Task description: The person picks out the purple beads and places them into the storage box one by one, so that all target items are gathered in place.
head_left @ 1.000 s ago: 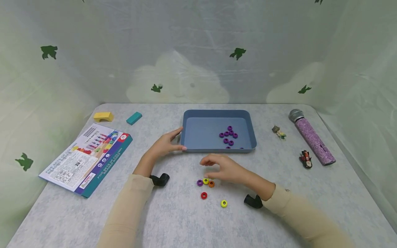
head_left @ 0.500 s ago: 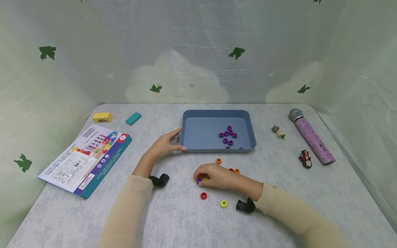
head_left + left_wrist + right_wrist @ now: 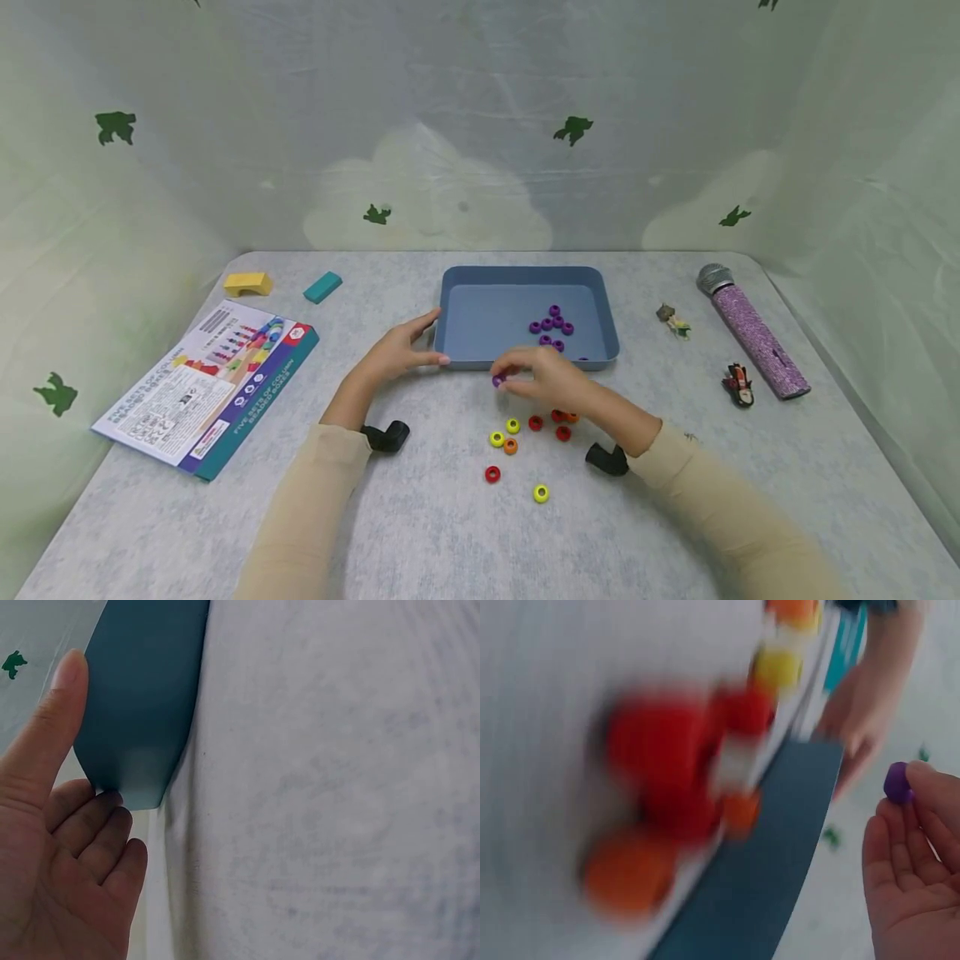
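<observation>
My right hand (image 3: 547,379) pinches a purple bead (image 3: 497,381) between thumb and fingertips, just in front of the blue tray (image 3: 465,321). The same purple bead (image 3: 897,782) shows between the fingers in the right wrist view. Several purple beads (image 3: 558,322) lie in the tray's right half. At the tray's front left corner, my left hand (image 3: 390,352) holds on with thumb and fingers spanning the corner. In the left wrist view its thumb (image 3: 64,697) lies along the tray wall and the fingertips bend against the corner.
Red beads (image 3: 535,423), yellow beads (image 3: 497,439) and orange beads (image 3: 510,446) lie loose before the tray. A box (image 3: 210,375), yellow arch block (image 3: 247,283) and teal block (image 3: 322,287) sit left. Right are two small figures (image 3: 738,385) and a glittery microphone (image 3: 757,337).
My right hand reached down to the loose beads, took hold of a purple one and carried it forward to the tray's front edge. The left hand stayed at the tray corner.
</observation>
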Motion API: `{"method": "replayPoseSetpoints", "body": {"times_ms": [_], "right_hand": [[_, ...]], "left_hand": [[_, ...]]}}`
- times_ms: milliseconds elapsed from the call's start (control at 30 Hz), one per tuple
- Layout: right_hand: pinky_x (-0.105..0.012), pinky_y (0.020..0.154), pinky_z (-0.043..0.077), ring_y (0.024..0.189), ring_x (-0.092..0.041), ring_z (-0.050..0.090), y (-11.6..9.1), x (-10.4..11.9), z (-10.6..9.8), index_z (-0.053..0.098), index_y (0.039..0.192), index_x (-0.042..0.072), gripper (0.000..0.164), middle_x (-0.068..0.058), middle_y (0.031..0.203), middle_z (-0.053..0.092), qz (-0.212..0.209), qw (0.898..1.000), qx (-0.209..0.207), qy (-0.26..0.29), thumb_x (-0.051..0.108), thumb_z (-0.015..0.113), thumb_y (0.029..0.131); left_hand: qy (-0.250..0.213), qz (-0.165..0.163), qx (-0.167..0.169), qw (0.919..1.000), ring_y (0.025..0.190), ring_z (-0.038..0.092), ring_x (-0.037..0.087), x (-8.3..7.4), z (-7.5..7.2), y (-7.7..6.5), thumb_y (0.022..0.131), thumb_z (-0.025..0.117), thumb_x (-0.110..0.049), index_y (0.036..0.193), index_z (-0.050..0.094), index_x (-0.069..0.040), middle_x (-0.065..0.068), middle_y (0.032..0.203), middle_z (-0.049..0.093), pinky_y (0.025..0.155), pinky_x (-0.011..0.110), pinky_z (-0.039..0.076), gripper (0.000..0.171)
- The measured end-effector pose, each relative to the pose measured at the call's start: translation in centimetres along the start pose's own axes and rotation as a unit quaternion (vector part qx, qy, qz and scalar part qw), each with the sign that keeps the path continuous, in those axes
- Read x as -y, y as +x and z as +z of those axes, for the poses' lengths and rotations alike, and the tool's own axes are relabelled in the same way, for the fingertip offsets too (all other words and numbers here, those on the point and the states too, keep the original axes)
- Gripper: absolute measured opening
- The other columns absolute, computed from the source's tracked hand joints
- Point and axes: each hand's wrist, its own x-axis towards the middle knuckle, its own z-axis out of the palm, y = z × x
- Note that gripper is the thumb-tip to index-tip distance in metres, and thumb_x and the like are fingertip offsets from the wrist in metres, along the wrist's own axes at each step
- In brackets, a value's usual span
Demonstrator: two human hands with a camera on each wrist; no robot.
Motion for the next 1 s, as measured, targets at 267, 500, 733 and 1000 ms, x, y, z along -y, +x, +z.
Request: {"method": "replayPoseSetpoints", "body": {"times_ms": [267, 500, 733, 1000], "right_hand": [[-0.029, 0.069, 0.044, 0.081, -0.01, 0.051, 0.1, -5.2, -3.9, 0.059, 0.098, 0.008, 0.023, 0.001, 0.092, 0.057, 0.102, 0.99, -0.1, -0.017, 0.016, 0.058, 0.077], [-0.029, 0.072, 0.044, 0.085, -0.013, 0.052, 0.2, -8.0, -4.5, 0.058, 0.101, 0.011, 0.024, -0.002, 0.095, 0.056, 0.183, 0.979, -0.089, -0.028, 0.015, 0.057, 0.078], [-0.029, 0.071, 0.044, 0.084, -0.014, 0.05, 0.6, -8.7, -4.4, 0.058, 0.101, 0.011, 0.022, -0.002, 0.094, 0.055, 0.197, 0.976, -0.065, -0.071, 0.016, 0.055, 0.079], [-0.032, 0.075, 0.042, 0.091, -0.018, 0.049, 0.2, -7.5, -5.0, 0.055, 0.106, 0.01, 0.028, -0.005, 0.101, 0.053, 0.194, 0.975, -0.052, -0.099, 0.018, 0.055, 0.08]], "left_hand": [[-0.007, 0.005, 0.003, 1.0, 0.121, 0.018, 0.018, 0.2, 0.1, 0.1, 0.059, 0.066, -0.047, 0.133, 0.019, -0.025, -0.007, 0.134, 0.017, 0.095, 0.034, 0.024, 0.09], [-0.005, 0.002, 0.003, 1.0, 0.121, 0.018, 0.016, 0.4, 0.1, 0.2, 0.059, 0.066, -0.048, 0.133, 0.019, -0.027, -0.009, 0.134, 0.017, 0.095, 0.032, 0.024, 0.09], [0.013, -0.006, 0.005, 0.9999, 0.121, 0.018, 0.017, 0.0, 0.0, 0.1, 0.059, 0.065, -0.051, 0.133, 0.017, -0.028, -0.007, 0.134, 0.016, 0.095, 0.034, 0.024, 0.091], [0.079, -0.013, 0.01, 0.9968, 0.121, 0.017, 0.021, -1.0, -0.4, -0.4, 0.063, 0.063, -0.049, 0.134, 0.015, -0.025, -0.001, 0.135, 0.017, 0.095, 0.042, 0.022, 0.089]]}}
